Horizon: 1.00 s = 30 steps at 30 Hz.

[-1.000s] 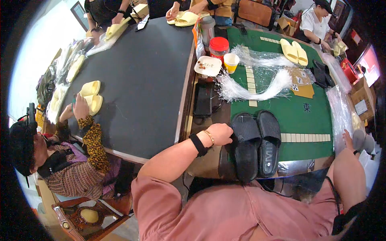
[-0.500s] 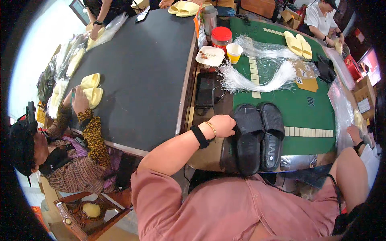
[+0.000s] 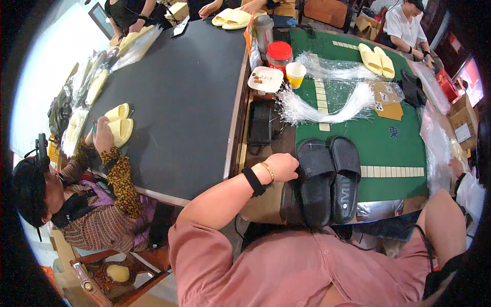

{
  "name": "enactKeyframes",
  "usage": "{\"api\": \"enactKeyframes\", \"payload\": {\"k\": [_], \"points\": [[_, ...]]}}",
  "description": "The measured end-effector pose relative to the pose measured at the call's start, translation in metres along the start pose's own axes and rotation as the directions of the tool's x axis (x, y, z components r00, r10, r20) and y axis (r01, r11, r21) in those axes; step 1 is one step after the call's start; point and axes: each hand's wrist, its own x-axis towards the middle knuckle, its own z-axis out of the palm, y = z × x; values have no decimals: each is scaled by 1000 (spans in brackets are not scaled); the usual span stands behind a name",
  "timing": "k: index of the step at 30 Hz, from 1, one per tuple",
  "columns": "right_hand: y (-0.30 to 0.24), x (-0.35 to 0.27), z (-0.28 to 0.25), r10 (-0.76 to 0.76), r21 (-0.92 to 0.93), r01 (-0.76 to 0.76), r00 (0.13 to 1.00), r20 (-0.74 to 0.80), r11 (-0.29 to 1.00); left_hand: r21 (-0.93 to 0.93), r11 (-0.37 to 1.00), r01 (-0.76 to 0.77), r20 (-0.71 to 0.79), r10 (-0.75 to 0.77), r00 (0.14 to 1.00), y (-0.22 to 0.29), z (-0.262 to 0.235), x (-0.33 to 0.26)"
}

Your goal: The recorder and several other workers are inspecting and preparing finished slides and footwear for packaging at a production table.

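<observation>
My left hand [image 3: 281, 168], with a bracelet and a black wristband behind it, is closed beside the strap of the left black slipper. Its fingertips are turned under, so what they hold, if anything, is hidden. The pair of black slippers [image 3: 344, 192] lies side by side at the table's near edge, toes pointing away. A thin clear strand crosses the left strap. My right arm [image 3: 446, 220] bends at the right rim. Past it, a hand [image 3: 456, 167] shows beside clear plastic and white material; I cannot tell whose it is.
White plastic tag fasteners [image 3: 337, 112] lie on the green mat [image 3: 394, 187], with cream slippers [image 3: 377, 61] beyond. A paper cup [image 3: 295, 75], red-lidded jar [image 3: 280, 55] and small dish [image 3: 265, 79] stand behind. At left, a co-worker handles cream slippers [image 3: 120, 134] on the dark table [image 3: 179, 112].
The whole view shifts slightly. My left hand stays by the left black slipper. The co-worker's cream slippers at left have shifted, and the hand at the right rim has turned, its wristband less visible.
</observation>
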Motion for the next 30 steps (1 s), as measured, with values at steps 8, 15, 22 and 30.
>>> {"api": "enactKeyframes", "payload": {"k": [8, 15, 22, 30], "points": [[-4, 2, -3, -19, -32, 19, 1000, 13, 999, 23, 1000, 12, 50, -13, 999, 4, -7, -1], [-1, 7, 0, -44, -16, 44, 998, 37, 999, 13, 1000, -28, -5, 28, 1000, 2, -4, -2], [-1, 2, -5, -76, 38, 73, 993, 93, 997, -11, 1000, 1, 22, 0, 1000, 2, -4, -2], [87, -50, 56, 264, 582, -352, 936, 234, 733, 15, 1000, -18, -13, 18, 1000, 1, -1, -4]]}}
